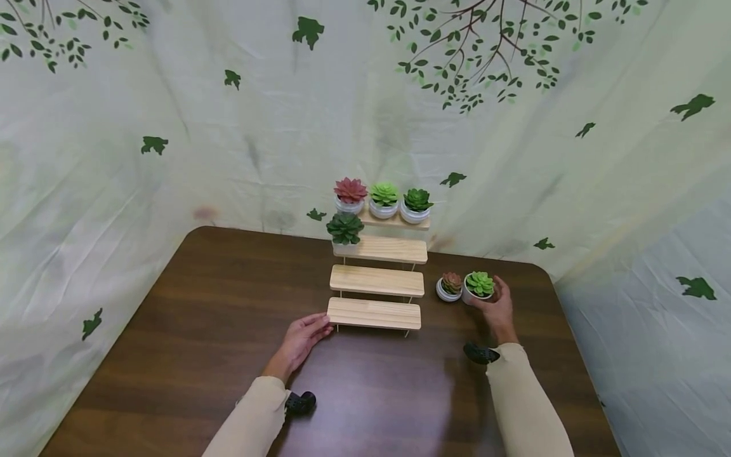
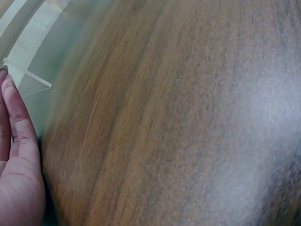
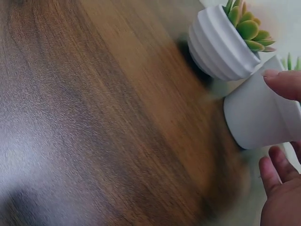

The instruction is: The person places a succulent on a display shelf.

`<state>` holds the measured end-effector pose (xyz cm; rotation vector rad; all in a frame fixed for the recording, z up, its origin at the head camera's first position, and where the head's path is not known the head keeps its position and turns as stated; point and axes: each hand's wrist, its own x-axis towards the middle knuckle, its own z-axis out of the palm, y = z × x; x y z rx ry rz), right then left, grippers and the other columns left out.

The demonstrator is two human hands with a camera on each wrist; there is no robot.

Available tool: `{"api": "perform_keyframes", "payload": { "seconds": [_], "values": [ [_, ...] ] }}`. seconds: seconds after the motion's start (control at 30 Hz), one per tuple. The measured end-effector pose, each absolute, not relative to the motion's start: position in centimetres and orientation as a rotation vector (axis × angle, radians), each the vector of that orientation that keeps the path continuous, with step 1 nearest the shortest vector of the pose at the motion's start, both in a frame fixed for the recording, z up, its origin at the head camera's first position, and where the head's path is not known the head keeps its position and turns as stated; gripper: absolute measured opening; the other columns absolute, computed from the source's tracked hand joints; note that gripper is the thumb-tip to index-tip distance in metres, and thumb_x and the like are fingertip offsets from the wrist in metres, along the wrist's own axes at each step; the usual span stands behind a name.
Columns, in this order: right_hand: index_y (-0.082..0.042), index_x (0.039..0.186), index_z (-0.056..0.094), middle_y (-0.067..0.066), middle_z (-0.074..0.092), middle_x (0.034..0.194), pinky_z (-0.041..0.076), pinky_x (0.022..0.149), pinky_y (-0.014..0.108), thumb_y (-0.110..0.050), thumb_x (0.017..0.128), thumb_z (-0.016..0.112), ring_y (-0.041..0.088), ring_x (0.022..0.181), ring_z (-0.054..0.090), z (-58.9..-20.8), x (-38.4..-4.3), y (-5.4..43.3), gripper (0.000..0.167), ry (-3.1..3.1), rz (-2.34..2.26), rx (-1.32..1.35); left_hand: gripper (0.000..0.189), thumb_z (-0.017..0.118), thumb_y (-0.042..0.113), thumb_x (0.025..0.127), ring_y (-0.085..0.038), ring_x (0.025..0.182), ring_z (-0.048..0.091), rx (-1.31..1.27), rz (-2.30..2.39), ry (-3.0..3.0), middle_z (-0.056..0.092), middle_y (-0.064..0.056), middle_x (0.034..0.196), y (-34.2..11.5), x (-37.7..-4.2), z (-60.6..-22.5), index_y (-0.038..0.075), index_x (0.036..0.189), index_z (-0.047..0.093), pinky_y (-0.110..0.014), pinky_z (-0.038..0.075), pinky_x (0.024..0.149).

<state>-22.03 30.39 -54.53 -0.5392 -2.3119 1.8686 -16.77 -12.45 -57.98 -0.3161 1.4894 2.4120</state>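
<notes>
A light wooden four-step display stand (image 1: 374, 313) stands on the table. My left hand (image 1: 302, 339) touches the left end of its lowest step, fingers mostly straight; the left wrist view shows the fingertips at that corner. To the right of the stand, my right hand (image 1: 497, 311) grips a white pot with a bright green succulent (image 1: 478, 285), thumb and fingers on either side of the pot (image 3: 258, 110). Just left of it is a small reddish succulent in a ridged white pot (image 1: 450, 287). The right wrist view cuts off part of the right hand.
On the top step are a red succulent (image 1: 350, 193), a light green one (image 1: 384, 200) and a green one (image 1: 416, 205). A dark green succulent (image 1: 345, 230) sits at the second step's left end. Behind the brown table (image 1: 228, 285) hangs a leaf-print cloth (image 1: 257, 158).
</notes>
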Motion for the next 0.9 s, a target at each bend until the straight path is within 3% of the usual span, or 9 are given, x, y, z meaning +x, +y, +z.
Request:
{"api": "perform_keyframes", "payload": {
  "seconds": [0.27,0.53,0.9],
  "values": [
    [-0.001,0.147,0.025,0.019,0.028,0.153,0.027,0.114,0.044,0.012,0.084,0.065,0.030,0.140,0.027,-55.4,-22.1,30.0,0.076,-2.213,1.936,-0.589,0.015,0.056,-0.004,0.094,-0.012,0.079,0.067,-0.313,2.404,1.504,0.070,-0.003,0.086,-12.4,-16.8,-57.9,-0.005,0.107,0.064,-0.023,0.056,0.078],
    [0.000,0.145,0.025,0.017,0.030,0.154,0.028,0.114,0.044,0.010,0.083,0.067,0.030,0.140,0.028,-55.6,-22.1,29.8,0.076,-2.163,1.920,-0.597,0.019,0.056,-0.001,0.095,-0.011,0.079,0.067,-0.317,2.380,1.543,0.070,-0.002,0.087,-12.3,-16.8,-58.0,-0.008,0.112,0.062,-0.022,0.056,0.077],
    [-0.002,0.144,0.026,0.012,0.035,0.152,0.034,0.112,0.038,0.007,0.084,0.069,0.025,0.137,0.034,-54.8,-21.4,29.5,0.074,-2.022,1.970,-0.652,0.013,0.056,-0.003,0.095,-0.012,0.079,0.067,-0.318,2.403,1.486,0.070,-0.002,0.086,-12.4,-16.9,-58.1,0.001,0.100,0.067,-0.023,0.056,0.078]
  ]
}}
